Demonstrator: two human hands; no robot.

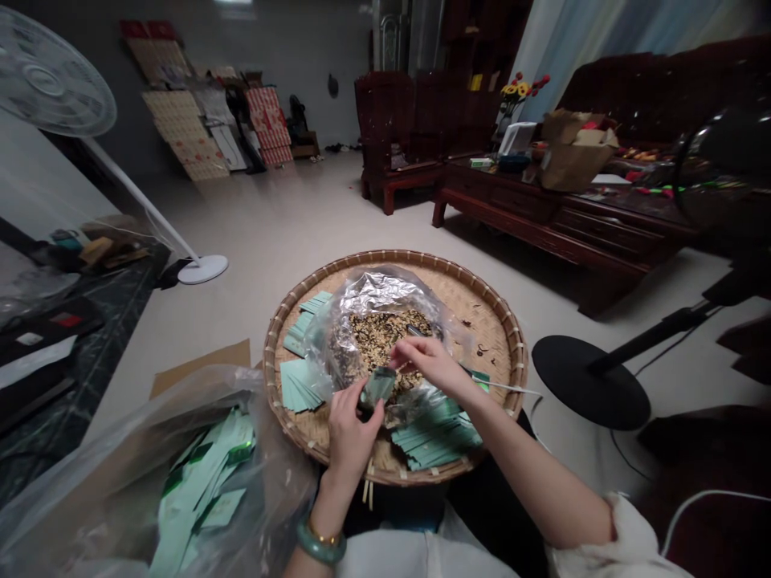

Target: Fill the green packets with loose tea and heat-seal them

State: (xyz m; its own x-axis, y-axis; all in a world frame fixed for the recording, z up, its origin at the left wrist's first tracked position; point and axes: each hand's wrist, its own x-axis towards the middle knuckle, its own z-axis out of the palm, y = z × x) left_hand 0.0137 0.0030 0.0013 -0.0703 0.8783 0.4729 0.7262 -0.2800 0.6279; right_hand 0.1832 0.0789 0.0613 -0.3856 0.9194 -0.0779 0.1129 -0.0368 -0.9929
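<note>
A round woven bamboo tray [397,258] sits on the floor in front of me, holding an open foil-lined bag [377,293] of speckled brown and cream dried mix [385,341]. My left hand [354,437] is shut on a small pale green packet [378,388] above the bag. My right hand [425,363] is at the packet's top edge, its fingers pinched together; whether they grip anything is hidden. Stacks of flat pale green packets [434,434] lie on the tray. A clear plastic bag [205,482] of green and white packets lies at lower left.
A white stand fan [54,72] rises at left beside a dark stone-topped surface [78,377]. A round black stand base [590,381] lies at right. A dark wooden table [542,209] holds a cardboard box [575,152]. Flattened cartons [186,120] lean against the far wall.
</note>
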